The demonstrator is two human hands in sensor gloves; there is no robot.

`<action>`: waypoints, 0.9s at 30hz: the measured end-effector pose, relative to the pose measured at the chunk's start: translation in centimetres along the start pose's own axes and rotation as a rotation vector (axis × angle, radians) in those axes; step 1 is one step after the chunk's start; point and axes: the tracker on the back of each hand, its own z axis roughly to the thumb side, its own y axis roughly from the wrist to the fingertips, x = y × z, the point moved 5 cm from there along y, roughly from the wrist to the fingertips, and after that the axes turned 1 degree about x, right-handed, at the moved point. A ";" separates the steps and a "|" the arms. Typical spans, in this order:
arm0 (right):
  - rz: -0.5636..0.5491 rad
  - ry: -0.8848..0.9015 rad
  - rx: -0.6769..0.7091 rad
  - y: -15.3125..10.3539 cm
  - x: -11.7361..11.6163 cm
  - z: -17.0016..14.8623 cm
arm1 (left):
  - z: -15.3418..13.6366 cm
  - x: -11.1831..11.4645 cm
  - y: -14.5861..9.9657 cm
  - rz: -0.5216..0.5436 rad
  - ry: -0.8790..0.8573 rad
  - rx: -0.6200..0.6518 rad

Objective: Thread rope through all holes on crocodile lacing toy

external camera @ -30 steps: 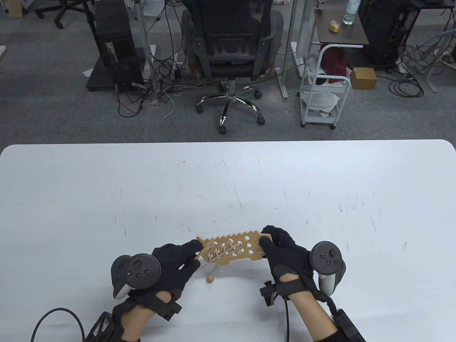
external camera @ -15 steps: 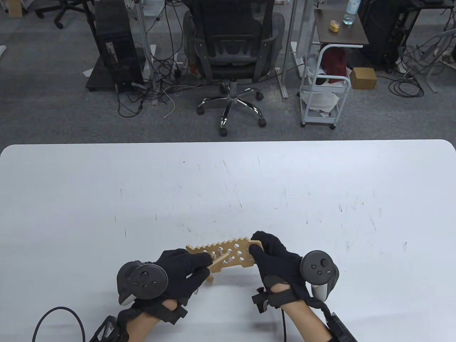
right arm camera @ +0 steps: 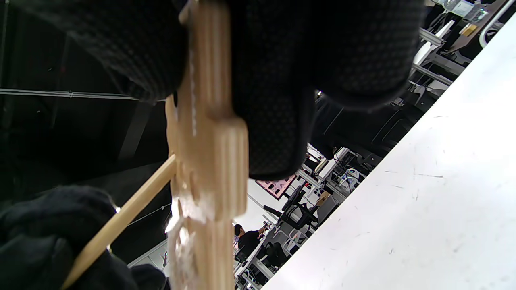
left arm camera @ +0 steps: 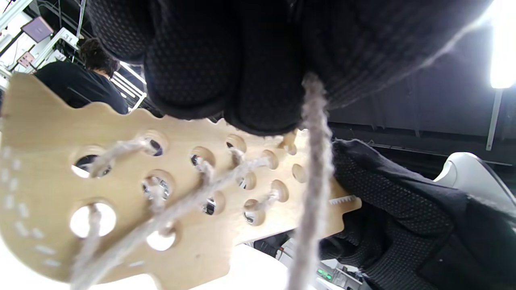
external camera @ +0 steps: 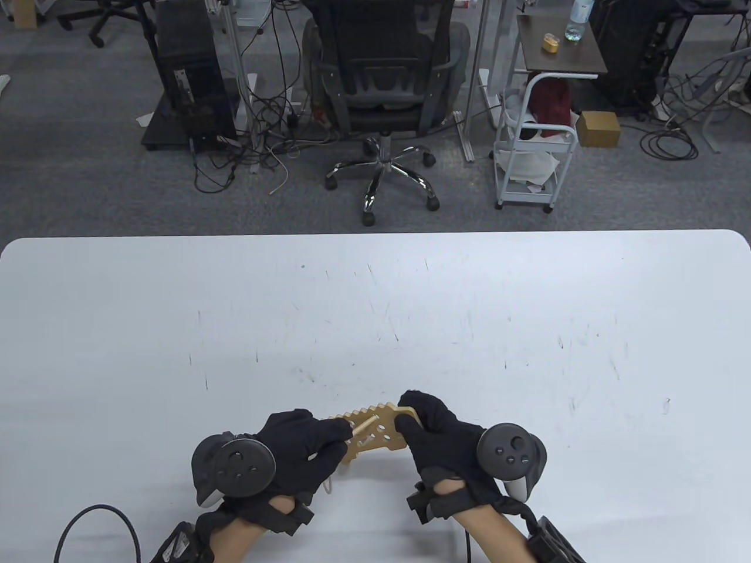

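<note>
We see the crocodile (external camera: 375,433) held above the table (external camera: 375,305) near its front edge, the right hand (external camera: 443,437) gripping one end. The left hand (external camera: 305,448) pinches the wooden needle (external camera: 365,424) against a hole; rope (left arm camera: 314,181) trails beneath.

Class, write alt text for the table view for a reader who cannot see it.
Two gloved hands hold a wooden crocodile lacing toy above a white table: the right hand grips one end, the left hand pinches a wooden needle against its holes.
</note>
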 end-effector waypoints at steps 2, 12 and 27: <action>0.006 -0.007 0.010 -0.1 -0.2 0.2 | 0.0 0.0 0.0 0.000 -0.009 0.000; 0.000 -0.016 0.020 -0.2 -0.2 0.4 | 0.0 0.4 0.0 0.006 -0.047 0.031; 0.050 -0.012 0.077 -0.9 -1.6 1.7 | -0.1 0.5 -0.2 0.037 0.141 -0.019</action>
